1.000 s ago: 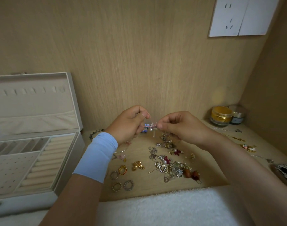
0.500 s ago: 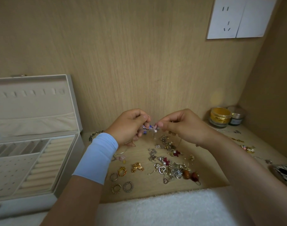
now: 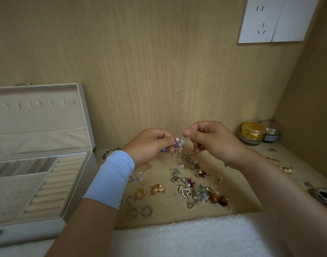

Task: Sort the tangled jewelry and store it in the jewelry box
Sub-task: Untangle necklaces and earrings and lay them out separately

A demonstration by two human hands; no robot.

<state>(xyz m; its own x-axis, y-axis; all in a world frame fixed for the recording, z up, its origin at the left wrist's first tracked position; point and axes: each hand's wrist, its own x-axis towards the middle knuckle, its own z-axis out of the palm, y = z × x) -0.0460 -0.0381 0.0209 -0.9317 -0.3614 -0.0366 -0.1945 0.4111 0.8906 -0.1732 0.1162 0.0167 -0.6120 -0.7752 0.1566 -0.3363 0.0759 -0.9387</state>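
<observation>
Loose jewelry pile (image 3: 196, 190) lies on the shelf (image 3: 168, 219); jewelry box (image 3: 79, 186) stands open at left. Above the pile, left hand (image 3: 151, 145) pinches the tangled cluster (image 3: 178, 145); right hand (image 3: 214, 140) pinches, apparently, a fine part of it. Light, fragile, snag-prone: grip solid charms, not thin wires.

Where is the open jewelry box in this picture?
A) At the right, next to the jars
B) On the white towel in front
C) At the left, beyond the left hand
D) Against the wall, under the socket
C: the jewelry box stands with its lid up at the left side, beyond the left hand, while the jars are at the far right.
</observation>
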